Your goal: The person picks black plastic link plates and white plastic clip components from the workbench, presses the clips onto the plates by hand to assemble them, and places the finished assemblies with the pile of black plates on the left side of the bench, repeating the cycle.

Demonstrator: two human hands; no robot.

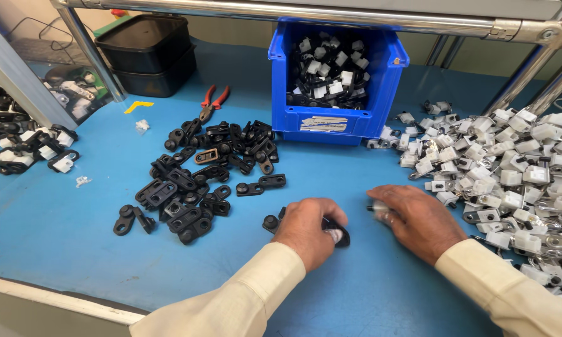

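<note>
My left hand (309, 229) rests on the blue table (62, 224), closed over a black plastic bracket (341, 237) that pokes out by my thumb. A second black bracket (271, 222) lies touching its far side. My right hand (415, 219) is closed around a small white and metal clip (377, 209), just left of the big heap of white clips (512, 168). A loose pile of black brackets (200, 181) spreads to the left of my hands.
A blue bin (381, 87) holding assembled black and white parts stands at the back centre. Red-handled pliers (211, 103) lie behind the black pile. Black trays (146, 53) are stacked at back left. More assembled parts (25, 150) lie at far left. Metal frame tubes (293, 14) cross overhead.
</note>
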